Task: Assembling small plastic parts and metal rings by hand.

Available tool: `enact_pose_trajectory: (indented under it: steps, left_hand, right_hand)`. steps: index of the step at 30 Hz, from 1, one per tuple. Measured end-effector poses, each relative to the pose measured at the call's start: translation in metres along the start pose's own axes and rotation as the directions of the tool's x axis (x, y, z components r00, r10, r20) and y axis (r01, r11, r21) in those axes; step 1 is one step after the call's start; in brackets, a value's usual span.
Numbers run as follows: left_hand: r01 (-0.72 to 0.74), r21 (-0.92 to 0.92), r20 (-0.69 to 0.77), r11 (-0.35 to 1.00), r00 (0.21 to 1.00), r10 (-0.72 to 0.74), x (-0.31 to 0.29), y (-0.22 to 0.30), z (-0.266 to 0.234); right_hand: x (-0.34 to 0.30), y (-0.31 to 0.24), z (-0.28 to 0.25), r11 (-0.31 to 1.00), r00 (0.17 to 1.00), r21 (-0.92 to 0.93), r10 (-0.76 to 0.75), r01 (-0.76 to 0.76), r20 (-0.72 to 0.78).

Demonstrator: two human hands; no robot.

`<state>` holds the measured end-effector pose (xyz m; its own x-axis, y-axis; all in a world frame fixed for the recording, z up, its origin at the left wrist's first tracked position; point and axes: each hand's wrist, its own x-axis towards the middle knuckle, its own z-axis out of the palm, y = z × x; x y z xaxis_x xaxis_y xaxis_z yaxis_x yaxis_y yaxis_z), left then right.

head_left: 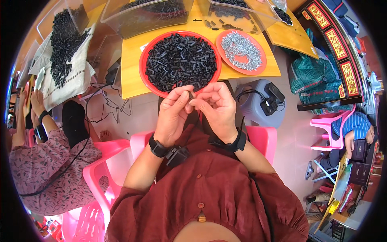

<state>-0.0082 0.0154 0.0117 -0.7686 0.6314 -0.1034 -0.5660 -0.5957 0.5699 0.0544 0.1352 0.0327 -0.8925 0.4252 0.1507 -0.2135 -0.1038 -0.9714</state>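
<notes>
Head-worn fisheye, looking steeply down, hands close

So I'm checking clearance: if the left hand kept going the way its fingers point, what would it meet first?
Probably the small dark part pinched at its fingertips, then the right hand; the left hand points up and right.

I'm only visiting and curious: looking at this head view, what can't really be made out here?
- The small dark part pinched between left hand and right hand: too small, and the fingers cover most of it.
- Single pieces on the red tray and orange plate: too small to tell apart.
- The clear bins: cut off by the top edge.
</notes>
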Motion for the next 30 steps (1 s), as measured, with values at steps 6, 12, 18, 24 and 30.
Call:
enact_pose_trajectory:
  steps: [6, 12, 18, 24, 30]
  left_hand:
    - [0.022, -0.062, 0.13, 0.998, 0.991, -0.014, 0.002, -0.002, -0.007]
    - [0.163, -0.11, 0.084, 0.981, 0.984, -0.154, 0.0, 0.0, 0.0]
    - [0.253, -0.083, 0.096, 0.964, 0.965, -0.245, -0.003, -0.004, 0.0]
    - [0.326, -0.027, 0.132, 0.945, 0.938, -0.32, -0.002, -0.001, -0.006]
    - [0.324, 0.052, 0.129, 0.945, 0.936, -0.328, 0.0, 0.004, -0.003]
  right_hand:
    - [0.006, -0.014, -0.011, 0.916, 0.975, -0.351, -0.145, 0.196, 0.165]
    - [0.009, -0.009, -0.016, 0.657, 0.871, -0.572, -0.352, 0.491, 0.343]
    - [0.005, -0.015, -0.02, 0.728, 0.915, -0.563, -0.241, 0.391, 0.323]
    - [0.005, -0.016, -0.022, 0.733, 0.922, -0.566, -0.245, 0.378, 0.299]
    - [0.017, -0.031, -0.032, 0.698, 0.902, -0.603, -0.15, 0.387, 0.405]
